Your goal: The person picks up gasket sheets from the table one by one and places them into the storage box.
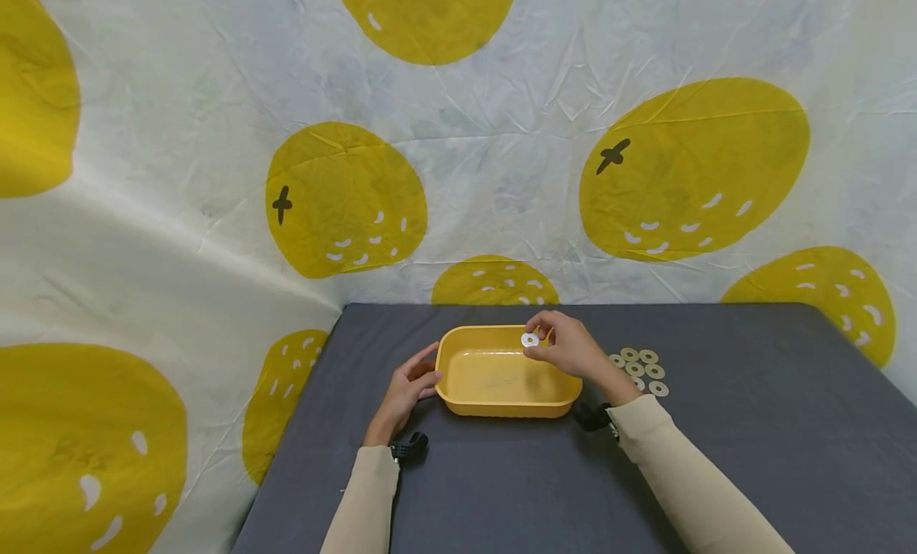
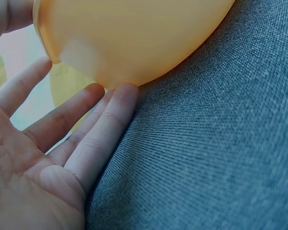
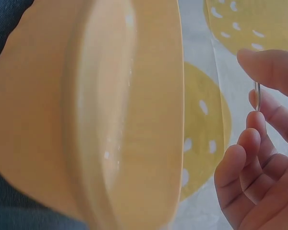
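A yellow rectangular tray with rounded corners sits on the dark grey cloth. At its left end my left hand holds it, thumb over the rim and fairly straight fingers against the outer wall. Above the tray's far right part, my right hand pinches a flat washer between thumb and forefinger. The right wrist view shows that washer edge-on, a thin line, with the other fingers loosely bent. Several more washers lie right of the tray, some partly hidden by the right forearm.
Grey cloth covers the table, whose far edge meets a white wall hanging printed with yellow fruit. Another side of the hanging rises along the left. A dark wrist camera sits beside the tray's near right corner.
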The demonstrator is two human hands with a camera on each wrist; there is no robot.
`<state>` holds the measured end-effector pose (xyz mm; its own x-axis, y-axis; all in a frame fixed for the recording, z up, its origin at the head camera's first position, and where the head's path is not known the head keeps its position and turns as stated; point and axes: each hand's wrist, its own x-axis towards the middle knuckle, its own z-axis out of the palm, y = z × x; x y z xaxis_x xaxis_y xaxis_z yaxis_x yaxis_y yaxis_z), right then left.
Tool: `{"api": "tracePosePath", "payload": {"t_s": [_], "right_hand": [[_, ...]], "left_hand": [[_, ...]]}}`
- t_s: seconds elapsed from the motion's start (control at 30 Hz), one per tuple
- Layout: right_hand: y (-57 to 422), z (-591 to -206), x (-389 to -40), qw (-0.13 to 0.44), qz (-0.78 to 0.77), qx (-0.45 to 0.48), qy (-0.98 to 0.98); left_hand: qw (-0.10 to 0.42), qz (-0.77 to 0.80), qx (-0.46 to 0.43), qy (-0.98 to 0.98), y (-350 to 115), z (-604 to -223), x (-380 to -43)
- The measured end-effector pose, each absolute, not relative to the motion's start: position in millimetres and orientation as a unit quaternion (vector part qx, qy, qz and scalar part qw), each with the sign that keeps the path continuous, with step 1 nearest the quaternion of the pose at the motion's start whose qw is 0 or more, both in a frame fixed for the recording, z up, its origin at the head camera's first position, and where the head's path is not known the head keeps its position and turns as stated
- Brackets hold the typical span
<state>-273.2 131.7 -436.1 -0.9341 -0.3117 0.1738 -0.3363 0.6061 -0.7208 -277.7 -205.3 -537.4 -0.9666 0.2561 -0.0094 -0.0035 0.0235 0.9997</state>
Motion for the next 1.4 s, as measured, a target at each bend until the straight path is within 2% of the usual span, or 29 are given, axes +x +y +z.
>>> {"api": "tracePosePath", "payload": {"t_s": [0.63, 1.4], "right_hand": [[89.2, -443.5, -279.6, 0.006, 0.417, 0.191, -0.889], [44.8, -469.6, -293.3, -0.028, 0.408, 0.141, -0.902]], "left_hand": [[0.1, 0.695, 0.082, 0.708, -206.2, -537.9, -279.3], [0.095, 0.693, 0.079, 0.71, -205.5, -539.7, -280.0]]}}
